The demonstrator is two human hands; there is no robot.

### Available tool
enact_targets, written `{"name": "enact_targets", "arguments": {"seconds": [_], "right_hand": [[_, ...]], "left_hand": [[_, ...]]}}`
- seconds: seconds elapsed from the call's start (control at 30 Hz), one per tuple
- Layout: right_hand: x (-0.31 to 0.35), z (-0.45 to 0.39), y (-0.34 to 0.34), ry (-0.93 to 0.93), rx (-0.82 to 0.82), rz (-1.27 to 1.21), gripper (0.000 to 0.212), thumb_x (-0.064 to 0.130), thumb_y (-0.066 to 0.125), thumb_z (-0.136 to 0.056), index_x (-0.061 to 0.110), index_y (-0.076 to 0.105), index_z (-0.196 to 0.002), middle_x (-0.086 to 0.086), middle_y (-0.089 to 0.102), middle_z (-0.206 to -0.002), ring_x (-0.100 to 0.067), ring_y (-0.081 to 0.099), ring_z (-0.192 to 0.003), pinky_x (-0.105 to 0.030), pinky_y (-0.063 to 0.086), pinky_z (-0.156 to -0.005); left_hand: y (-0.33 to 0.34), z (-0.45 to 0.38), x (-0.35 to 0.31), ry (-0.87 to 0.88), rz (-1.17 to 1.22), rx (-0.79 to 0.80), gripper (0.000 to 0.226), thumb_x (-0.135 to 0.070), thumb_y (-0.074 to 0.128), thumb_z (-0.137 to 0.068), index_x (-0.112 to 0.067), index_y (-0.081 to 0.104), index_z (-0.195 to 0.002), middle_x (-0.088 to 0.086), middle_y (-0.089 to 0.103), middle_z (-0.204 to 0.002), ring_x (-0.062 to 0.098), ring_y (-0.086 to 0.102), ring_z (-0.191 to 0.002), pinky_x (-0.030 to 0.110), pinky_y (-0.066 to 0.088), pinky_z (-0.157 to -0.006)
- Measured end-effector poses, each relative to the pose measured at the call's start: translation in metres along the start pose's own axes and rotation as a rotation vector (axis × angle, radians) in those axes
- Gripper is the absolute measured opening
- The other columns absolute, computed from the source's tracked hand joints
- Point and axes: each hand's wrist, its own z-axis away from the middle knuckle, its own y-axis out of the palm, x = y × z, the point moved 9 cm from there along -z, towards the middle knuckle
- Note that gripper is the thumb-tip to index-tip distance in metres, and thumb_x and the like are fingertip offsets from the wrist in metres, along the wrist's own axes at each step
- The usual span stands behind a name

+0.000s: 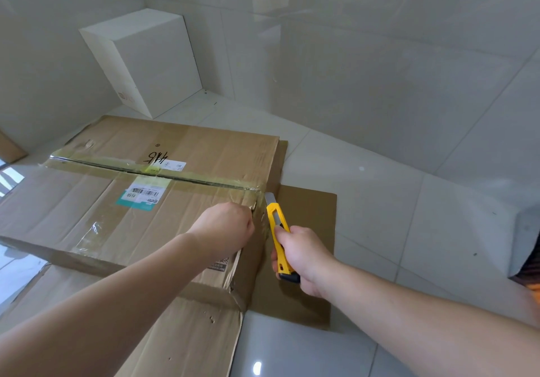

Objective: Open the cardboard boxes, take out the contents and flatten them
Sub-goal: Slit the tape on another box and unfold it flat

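A large brown cardboard box (122, 201) lies on the floor, its top seam sealed with clear tape (163, 173) and a shipping label (144, 194) stuck near the middle. My left hand (226, 229) presses as a fist on the box's top at the right end, close to the tape's end. My right hand (301, 255) grips a yellow utility knife (277, 230), its blade tip against the box's right end face just below the taped seam. The box's inside is hidden.
Flattened cardboard sheets (304, 259) lie under and around the box on the glossy tiled floor (380, 216). A white box (149, 58) stands in the far corner by the wall. A brown cardboard edge (8, 147) shows at far left.
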Motion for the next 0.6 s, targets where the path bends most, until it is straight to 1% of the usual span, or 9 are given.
{"name": "enact_targets", "arguments": {"seconds": [0.07, 0.27, 0.5, 0.6], "right_hand": [[0.000, 0.003, 0.003, 0.009, 0.000, -0.015, 0.024, 0.031, 0.043, -0.101, 0.011, 0.050, -0.088, -0.007, 0.052, -0.065, -0.018, 0.051, -0.046, -0.024, 0.045, -0.046], [0.000, 0.007, 0.005, 0.029, 0.003, -0.058, 0.024, 0.031, 0.043, -0.101, 0.012, 0.051, -0.089, -0.007, 0.053, -0.066, -0.018, 0.052, -0.049, -0.025, 0.046, -0.047], [-0.004, 0.014, 0.005, 0.031, 0.019, -0.038, 0.024, 0.031, 0.043, -0.101, 0.012, 0.050, -0.087, -0.007, 0.053, -0.067, -0.018, 0.051, -0.050, -0.025, 0.045, -0.047], [-0.006, 0.015, 0.005, 0.032, 0.010, -0.032, 0.025, 0.032, 0.044, -0.100, 0.012, 0.050, -0.086, -0.007, 0.053, -0.067, -0.018, 0.051, -0.049, -0.024, 0.045, -0.046]], "left_hand": [[0.000, -0.001, 0.000, 0.004, 0.003, 0.003, 0.028, -0.024, 0.035, -0.098, -0.015, 0.047, -0.075, -0.001, 0.047, -0.069, 0.023, 0.053, -0.069, 0.031, 0.046, -0.062], [-0.002, -0.002, -0.004, 0.007, -0.012, 0.025, 0.028, -0.025, 0.034, -0.099, -0.014, 0.048, -0.077, 0.002, 0.051, -0.075, 0.022, 0.052, -0.070, 0.031, 0.046, -0.064], [-0.002, -0.004, -0.006, 0.005, -0.015, 0.025, 0.027, -0.025, 0.035, -0.098, -0.015, 0.047, -0.076, 0.000, 0.048, -0.070, 0.021, 0.050, -0.068, 0.028, 0.042, -0.060], [-0.003, -0.005, -0.007, 0.013, -0.012, 0.026, 0.028, -0.024, 0.035, -0.098, -0.015, 0.048, -0.076, 0.001, 0.050, -0.071, 0.021, 0.051, -0.068, 0.029, 0.044, -0.061]]}}
